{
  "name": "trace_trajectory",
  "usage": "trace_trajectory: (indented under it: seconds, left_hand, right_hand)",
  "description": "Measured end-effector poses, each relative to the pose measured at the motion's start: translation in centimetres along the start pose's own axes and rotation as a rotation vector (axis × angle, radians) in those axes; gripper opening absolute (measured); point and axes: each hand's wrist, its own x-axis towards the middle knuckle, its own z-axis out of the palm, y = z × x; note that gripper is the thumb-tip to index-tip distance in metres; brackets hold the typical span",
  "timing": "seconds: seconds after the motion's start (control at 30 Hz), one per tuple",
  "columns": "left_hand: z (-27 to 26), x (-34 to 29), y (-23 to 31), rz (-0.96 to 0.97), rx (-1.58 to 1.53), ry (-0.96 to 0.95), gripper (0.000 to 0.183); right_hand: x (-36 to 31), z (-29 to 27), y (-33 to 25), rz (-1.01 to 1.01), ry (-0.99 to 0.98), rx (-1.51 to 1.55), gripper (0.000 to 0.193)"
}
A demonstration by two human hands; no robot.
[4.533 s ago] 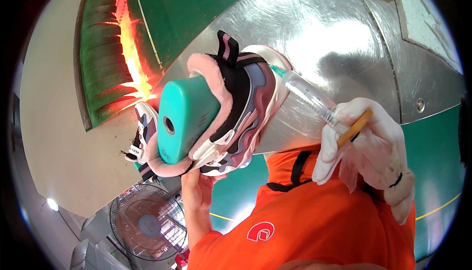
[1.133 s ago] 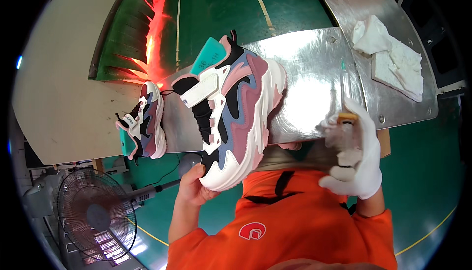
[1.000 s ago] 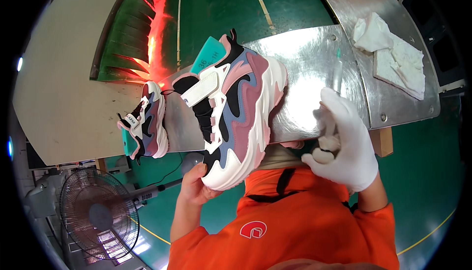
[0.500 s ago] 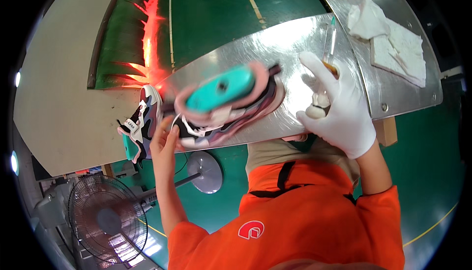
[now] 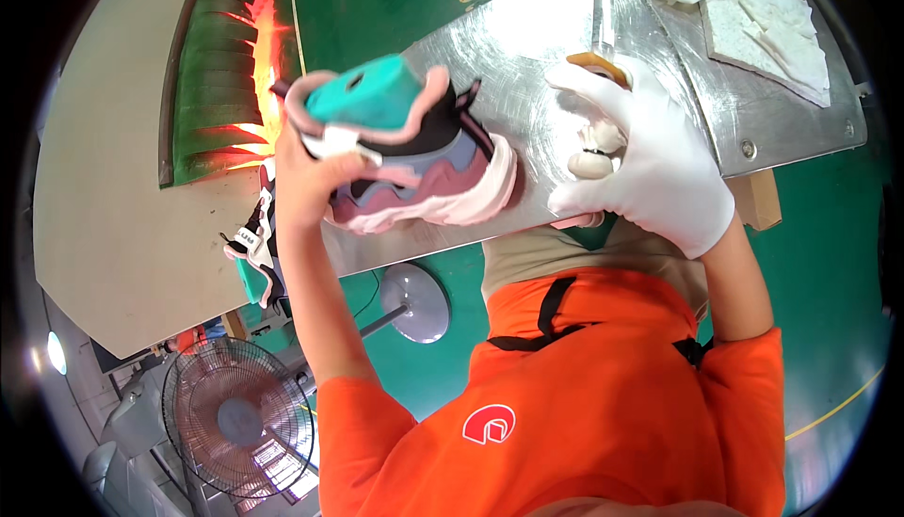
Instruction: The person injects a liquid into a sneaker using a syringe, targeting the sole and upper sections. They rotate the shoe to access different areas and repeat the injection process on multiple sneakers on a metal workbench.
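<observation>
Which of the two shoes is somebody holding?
The pink-collared shoe over the metal table, gripped by the bare left hand. The other shoe, partly hidden behind the left forearm at the beige surface's edge, isn't.

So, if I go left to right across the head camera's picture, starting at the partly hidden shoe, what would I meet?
The partly hidden shoe → the shoe with the teal insert, held by the left hand → the white-gloved right hand → the white pad on the metal surface.
</observation>
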Motion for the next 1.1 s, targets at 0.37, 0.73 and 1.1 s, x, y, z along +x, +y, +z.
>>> trace_trajectory:
  seconds: [0.37,0.73,1.1]
  left_hand:
    - [0.5,2.4,1.2,-0.068,-0.026,-0.110,0.087]
    - [0.7,0.2,0.6,0.055,-0.090,-0.040,0.086]
    - [0.9,-3.9,-2.0,0.162,-0.377,0.402,0.075]
  right_hand:
    - [3.6,1.5,-0.8,0.047,-0.111,0.016,0.068]
    - [6.1,0.5,-1.1,-0.013,-0.064,-0.279,0.068]
    - [0.6,-0.2,-3.5,0.099,0.156,0.659,0.063]
